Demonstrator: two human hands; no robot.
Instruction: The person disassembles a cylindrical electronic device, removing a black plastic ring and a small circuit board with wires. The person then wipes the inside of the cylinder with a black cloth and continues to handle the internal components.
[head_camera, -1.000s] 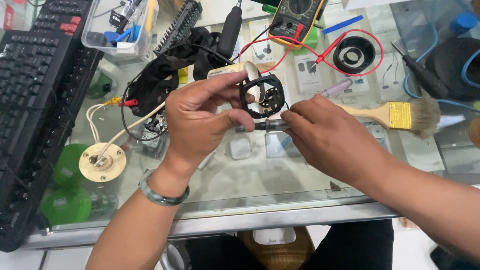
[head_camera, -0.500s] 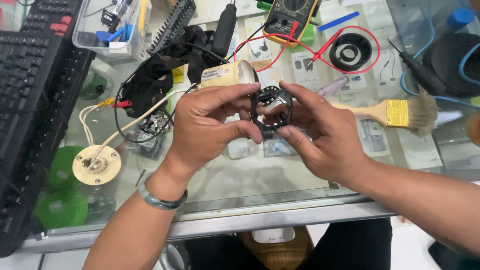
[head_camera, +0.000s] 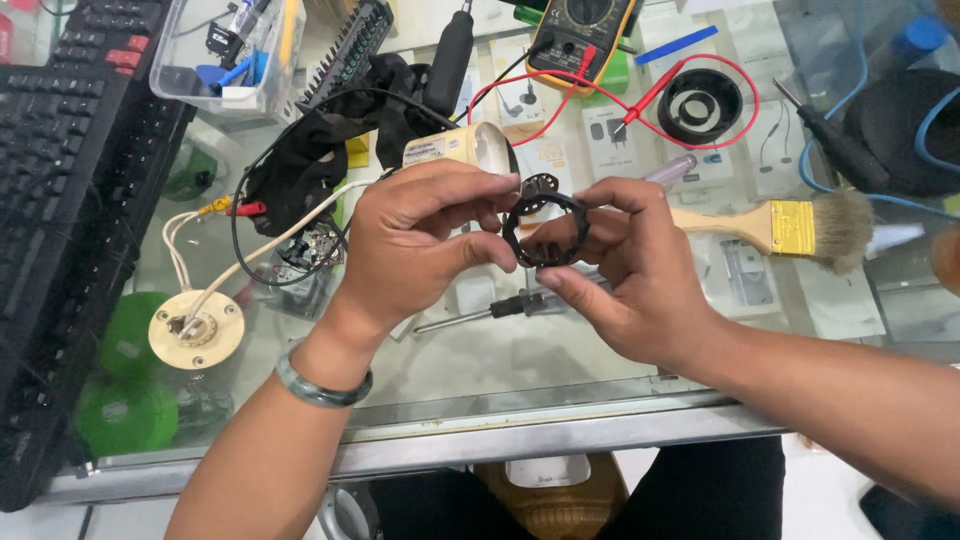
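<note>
We hold a small black ring-shaped part (head_camera: 545, 228) up between both hands, above the glass table (head_camera: 560, 350): our left hand (head_camera: 420, 250) pinches its left rim, our right hand (head_camera: 630, 275) its right. It looks separated from any housing; the screwdriver (head_camera: 500, 308) lies below, unused for now.

Keyboard (head_camera: 70, 200) cut off left.

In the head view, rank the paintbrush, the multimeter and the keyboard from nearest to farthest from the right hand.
From the right hand:
1. Paintbrush, just to its right on the glass table.
2. Multimeter, up at the top edge.
3. Keyboard, far left, beyond the left hand.
</note>
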